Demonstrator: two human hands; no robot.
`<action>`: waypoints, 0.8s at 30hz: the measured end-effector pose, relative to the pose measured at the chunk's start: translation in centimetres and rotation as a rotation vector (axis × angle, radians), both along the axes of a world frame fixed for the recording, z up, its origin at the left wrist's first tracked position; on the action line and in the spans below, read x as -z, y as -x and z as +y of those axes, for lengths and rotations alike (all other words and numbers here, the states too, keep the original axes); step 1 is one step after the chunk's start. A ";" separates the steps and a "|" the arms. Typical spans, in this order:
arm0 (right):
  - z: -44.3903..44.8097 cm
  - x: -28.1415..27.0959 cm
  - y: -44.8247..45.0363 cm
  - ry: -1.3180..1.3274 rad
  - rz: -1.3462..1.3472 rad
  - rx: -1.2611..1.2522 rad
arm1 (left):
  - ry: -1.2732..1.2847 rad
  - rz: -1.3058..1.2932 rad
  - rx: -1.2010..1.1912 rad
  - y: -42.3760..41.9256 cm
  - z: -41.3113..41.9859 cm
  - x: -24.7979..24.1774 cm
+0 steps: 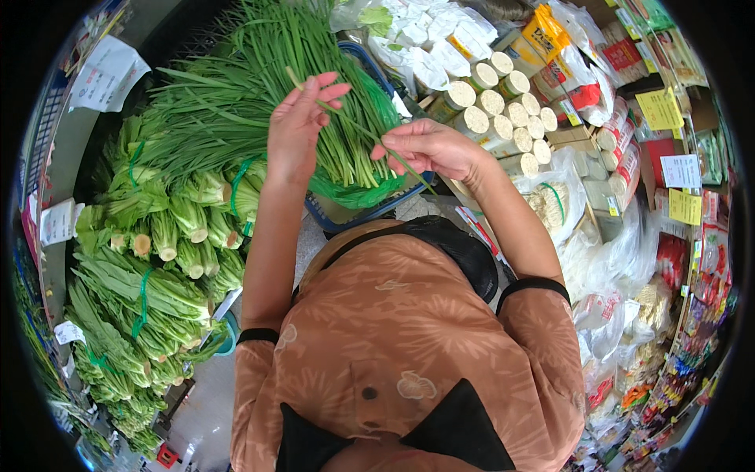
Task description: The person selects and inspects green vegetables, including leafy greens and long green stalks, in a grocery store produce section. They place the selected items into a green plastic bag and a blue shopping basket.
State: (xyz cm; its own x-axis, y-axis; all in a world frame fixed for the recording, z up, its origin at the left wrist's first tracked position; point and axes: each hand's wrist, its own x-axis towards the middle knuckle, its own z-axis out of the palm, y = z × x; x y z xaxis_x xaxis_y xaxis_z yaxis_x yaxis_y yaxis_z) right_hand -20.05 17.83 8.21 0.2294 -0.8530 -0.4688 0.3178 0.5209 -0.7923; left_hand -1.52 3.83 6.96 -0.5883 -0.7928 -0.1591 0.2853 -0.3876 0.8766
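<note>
A single long green leafy stalk (357,125) runs slantwise between my two hands. My left hand (308,105) pinches its pale upper end between thumb and finger, the other fingers spread. Lower down, my right hand (420,146) grips the same stalk, whose thin tip sticks out past the fingers. Beneath both hands a big heap of garlic chives (348,150) lies on a green plastic bag (354,196) in a blue plastic basket (330,223).
Bundled leafy greens (138,289) with green ties are stacked at left. Round-ended packs of dried noodles (492,103) stand upper right, beside white-wrapped packs (436,50). Plastic bags of noodles (548,206) and shelves with yellow tags (659,109) line the right. A teal tub (229,335) stands lower left.
</note>
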 end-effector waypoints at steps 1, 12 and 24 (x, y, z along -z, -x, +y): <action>0.5 0.3 0.4 -0.003 0.004 0.004 | -0.017 0.019 -0.003 -0.2 -0.3 0.2; 2.9 1.1 1.3 -0.035 0.072 0.006 | -0.068 0.071 -0.193 -1.1 -1.6 0.5; 1.8 4.3 -0.9 0.087 0.250 0.263 | -0.110 0.300 -0.396 -1.6 1.5 -1.8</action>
State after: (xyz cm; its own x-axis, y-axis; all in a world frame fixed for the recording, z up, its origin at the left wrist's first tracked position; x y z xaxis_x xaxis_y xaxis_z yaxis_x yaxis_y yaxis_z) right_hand -19.17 19.66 3.93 -0.1150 -0.9066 -0.4061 0.2226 0.3749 -0.9000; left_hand 0.11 5.37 8.78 -0.2785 -0.9523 -0.1246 0.6620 -0.2843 0.6934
